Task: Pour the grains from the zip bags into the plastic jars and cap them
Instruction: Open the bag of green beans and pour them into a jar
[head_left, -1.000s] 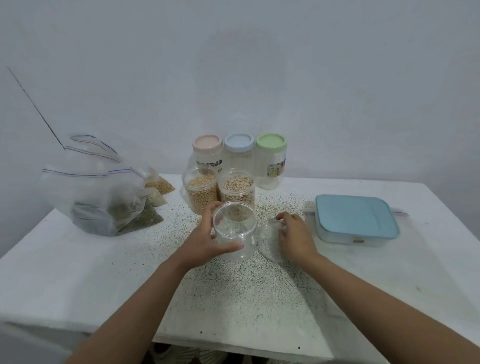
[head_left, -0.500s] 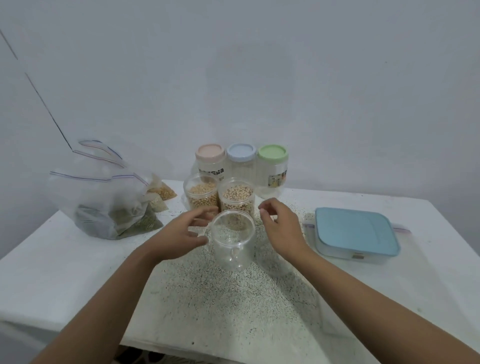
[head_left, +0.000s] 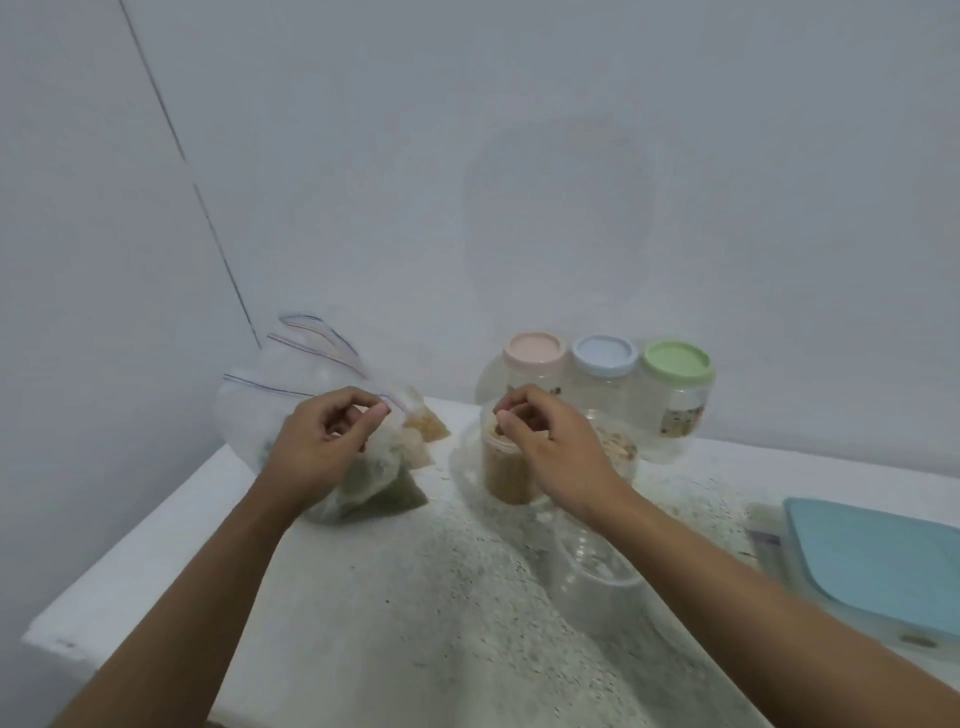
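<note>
The zip bag (head_left: 374, 486) with the green grains lies on the left side of the desk (head_left: 156, 561), in a heap with other bags. It is thin, clear and floppy, with a lump of grains at the bottom. I think it will sag and swing when it goes up, and the lump will pull it down. The plastic looks slick too. The best place to hold it is up by the zip, where it is a bit stiffer, with one hand under the lump when it tips.

My left hand (head_left: 324, 441) has its fingers curled on the top of that bag, pinching the plastic near the zip. My right hand (head_left: 550, 447) is over the tan jar (head_left: 506, 475), which has no lid. Its fingers are curled, but I cannot tell if they hold anything or touch the rim.

The empty jar (head_left: 597, 577) stands nearer to me, just under my right arm. It is hard and light, easy to knock over I think, so I would hold it by its side when I pour.

The bean jar (head_left: 621, 449) is open too, just beside the tan one. Three closed jars stand by the wall behind them: pink lid (head_left: 535, 349), blue lid (head_left: 604, 353), green lid (head_left: 676, 359). Small tan bags (head_left: 427, 427) lie just beside the green bag. A blue box (head_left: 872, 561) is on my right. Spilled grains (head_left: 415, 597) are all over the desk and could make a jar slide.
</note>
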